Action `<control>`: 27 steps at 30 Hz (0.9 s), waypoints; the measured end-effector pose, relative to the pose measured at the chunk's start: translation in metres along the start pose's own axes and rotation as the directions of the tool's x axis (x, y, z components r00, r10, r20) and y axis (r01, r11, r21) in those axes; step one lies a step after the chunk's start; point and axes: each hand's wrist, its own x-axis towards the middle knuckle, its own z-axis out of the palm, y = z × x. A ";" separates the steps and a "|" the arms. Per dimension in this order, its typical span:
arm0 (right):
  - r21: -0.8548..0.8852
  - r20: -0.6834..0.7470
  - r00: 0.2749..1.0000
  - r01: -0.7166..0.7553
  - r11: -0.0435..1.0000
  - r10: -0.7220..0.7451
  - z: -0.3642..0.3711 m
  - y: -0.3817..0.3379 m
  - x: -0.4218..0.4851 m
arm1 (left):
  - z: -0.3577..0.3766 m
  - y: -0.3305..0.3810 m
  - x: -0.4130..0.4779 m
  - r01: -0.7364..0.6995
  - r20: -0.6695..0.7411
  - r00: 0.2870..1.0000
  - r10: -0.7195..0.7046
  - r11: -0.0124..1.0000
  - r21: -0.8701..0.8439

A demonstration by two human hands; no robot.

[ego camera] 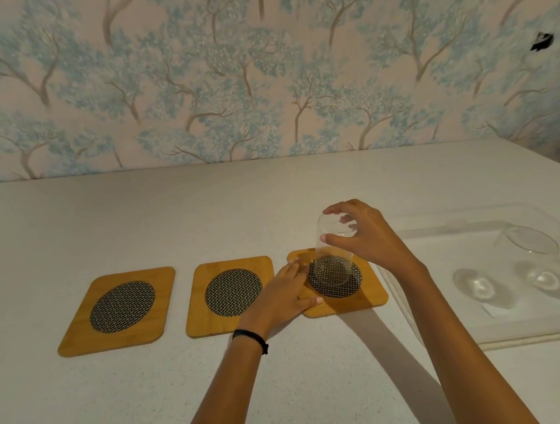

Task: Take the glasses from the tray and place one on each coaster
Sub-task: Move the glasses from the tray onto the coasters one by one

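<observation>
So far only the first glass [332,258] is at a coaster: it stands, or nearly stands, on the right coaster [342,282], and the right hand [365,237] is closed around its top from above. The left hand [288,294] lies flat and open on that coaster's near left edge, seemingly to steady it. The middle coaster [230,297] and the left coaster [119,311] are bare, so two placements seem left. At least two more glasses [529,256] wait in the tray [488,328] on the right, a third cut off at the frame edge. The coasters are rounded wooden rectangles with dark woven oval insets; the glasses are clear and smooth, the tray translucent plastic, the surface pale and speckled.
</observation>
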 end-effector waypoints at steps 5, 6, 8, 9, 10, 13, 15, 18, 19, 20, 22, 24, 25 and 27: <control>0.009 0.046 0.999 0.005 1.000 -0.006 -0.003 0.003 -0.001 | 0.004 -0.003 0.000 -0.003 -0.031 1.000 0.003 1.000 -0.015; 0.021 0.047 0.999 0.008 1.000 -0.009 -0.004 0.003 -0.003 | 0.005 -0.004 0.001 0.000 -0.036 0.999 0.000 1.000 -0.018; 0.047 0.037 0.999 0.022 0.999 -0.023 -0.008 0.002 -0.007 | 0.006 -0.004 0.000 -0.001 -0.050 0.999 0.000 1.000 -0.023; 0.061 0.030 0.999 0.025 0.998 -0.027 -0.012 0.003 -0.009 | 0.006 -0.005 0.000 -0.006 -0.062 0.998 0.005 1.000 -0.026; 0.078 0.026 0.999 0.022 0.997 -0.024 -0.016 0.003 -0.012 | 0.007 -0.005 -0.001 -0.013 -0.081 0.997 0.011 0.999 -0.030; 0.114 0.015 1.000 -0.001 0.993 -0.001 -0.032 0.007 -0.020 | 0.010 -0.001 -0.004 -0.017 -0.137 0.991 0.014 1.000 -0.019; 0.120 -0.009 1.000 0.003 0.993 -0.002 -0.047 0.011 -0.027 | 0.009 0.003 -0.004 -0.011 -0.164 0.986 0.015 1.000 0.023; 0.113 -0.062 0.998 0.014 0.993 -0.007 -0.070 0.018 -0.038 | 0.005 0.013 -0.006 -0.012 -0.185 0.982 0.036 0.991 0.131; 0.109 -0.081 0.997 0.016 0.994 -0.007 -0.078 0.021 -0.042 | 0.003 0.017 -0.007 -0.010 -0.191 0.981 0.041 0.988 0.157; 0.102 -0.099 0.995 0.015 0.995 -0.005 -0.085 0.024 -0.046 | 0.001 0.022 -0.009 -0.002 -0.204 0.978 0.039 0.984 0.177; 0.092 -0.136 0.991 0.008 0.996 0.004 -0.100 0.031 -0.053 | -0.002 0.033 -0.014 0.036 -0.254 0.967 0.011 0.983 0.180; 0.094 -0.172 0.985 -0.002 0.996 0.018 -0.112 0.038 -0.059 | -0.006 0.044 -0.019 0.065 -0.305 0.952 -0.017 0.987 0.148; 0.093 -0.186 0.982 -0.008 0.996 0.025 -0.118 0.042 -0.062 | -0.008 0.050 -0.021 0.061 -0.316 0.949 -0.020 0.991 0.121; 0.081 -0.209 0.977 -0.020 0.997 0.036 -0.129 0.051 -0.069 | -0.012 0.063 -0.022 0.027 -0.306 0.952 -0.014 0.999 0.039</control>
